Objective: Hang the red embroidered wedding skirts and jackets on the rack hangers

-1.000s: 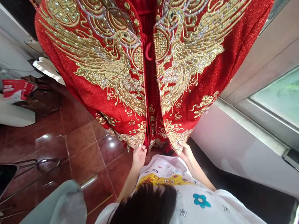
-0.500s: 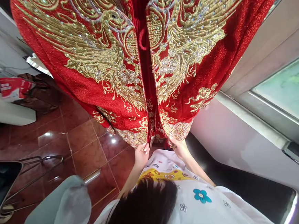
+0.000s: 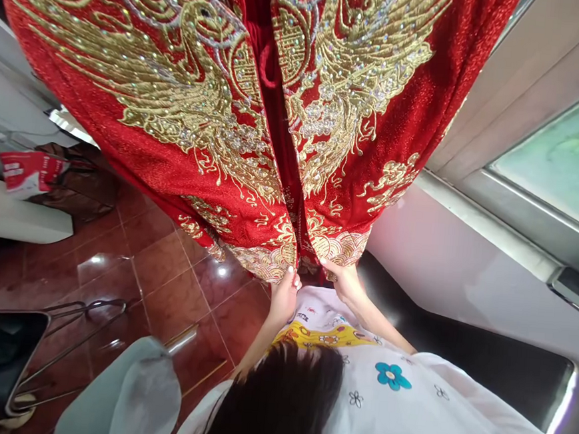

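Note:
A red garment (image 3: 183, 168) with heavy gold and silver bird embroidery and beads hangs in front of me, split down the middle by a dark red opening. My left hand (image 3: 284, 295) pinches the bottom hem of the left panel, right beside the opening. My right hand (image 3: 344, 281) grips the hem of the right panel (image 3: 347, 245), fingers closed on the gold border. The two hands sit close together, just above my white flower-print top (image 3: 392, 379).
Glossy red-brown floor tiles (image 3: 165, 267) lie below left. A dark chair with metal wire legs (image 3: 74, 334) stands at lower left, a red-and-white packet (image 3: 25, 169) further back. A white wall and window frame (image 3: 494, 220) run along the right, above a black ledge (image 3: 484, 353).
Both hands have moved inward along the hem toward the central opening and slightly up. The two panels' lower edges are now drawn closer together.

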The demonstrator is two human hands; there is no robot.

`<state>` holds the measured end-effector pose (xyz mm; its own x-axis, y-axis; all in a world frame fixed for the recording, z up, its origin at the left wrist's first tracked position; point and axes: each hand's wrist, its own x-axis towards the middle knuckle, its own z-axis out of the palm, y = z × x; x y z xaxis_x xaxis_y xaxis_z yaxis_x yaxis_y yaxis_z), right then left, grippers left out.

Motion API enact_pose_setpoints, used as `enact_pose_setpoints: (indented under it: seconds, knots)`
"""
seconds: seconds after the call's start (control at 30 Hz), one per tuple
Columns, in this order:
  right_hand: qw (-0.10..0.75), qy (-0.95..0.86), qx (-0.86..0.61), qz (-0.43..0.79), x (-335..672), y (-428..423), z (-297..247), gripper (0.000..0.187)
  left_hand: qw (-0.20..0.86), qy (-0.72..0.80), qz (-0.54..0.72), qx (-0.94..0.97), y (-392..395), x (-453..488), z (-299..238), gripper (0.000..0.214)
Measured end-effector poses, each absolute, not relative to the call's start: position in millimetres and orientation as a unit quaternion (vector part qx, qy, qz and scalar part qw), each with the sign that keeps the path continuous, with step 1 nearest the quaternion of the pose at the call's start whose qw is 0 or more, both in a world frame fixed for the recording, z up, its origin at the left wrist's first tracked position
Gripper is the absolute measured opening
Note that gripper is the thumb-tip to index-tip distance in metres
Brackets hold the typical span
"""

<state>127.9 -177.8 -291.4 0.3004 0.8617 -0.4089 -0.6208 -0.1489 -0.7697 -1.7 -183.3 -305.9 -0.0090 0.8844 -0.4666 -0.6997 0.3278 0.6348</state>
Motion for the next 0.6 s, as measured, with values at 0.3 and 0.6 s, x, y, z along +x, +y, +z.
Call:
enact_pose_setpoints:
  seconds: [0.3, 0.6]
  knots:
    - [0.604, -0.083, -0.421, 0.672, 115.8, -179.1, -275.9, 0.03, 0.704, 0.406, 0.557, 0.172, -176.2, 23.1, -302.7, 0.026]
    - [0.628, -0.068, -0.403, 0.663, 116.8, -179.2, -283.6, 0.041, 0.67, 0.424, 0.58, 0.187, -174.0, 26.2, -299.1, 0.024]
